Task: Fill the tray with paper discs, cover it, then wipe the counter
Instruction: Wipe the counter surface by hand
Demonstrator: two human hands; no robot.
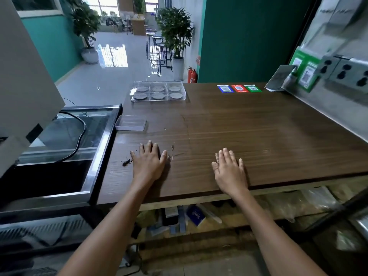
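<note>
both hands flat on the worktop [258, 126], holding nothing: left hand [149, 163], right hand [229, 169]. tray [158, 91] at the far edge, six discs in, looks covered. wipe step pending: dark crumbs [126, 162] by left hand, no cloth visible.

One head-worn camera looks forward and down, close over the wooden counter [258, 136].

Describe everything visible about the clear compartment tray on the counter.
The tray is clear plastic, rectangular, split into six compartments in two rows of three, each holding a grey disc. It sits flat at the far left of the wooden counter, far from both hands. Whether a lid covers it cannot be told.
</note>
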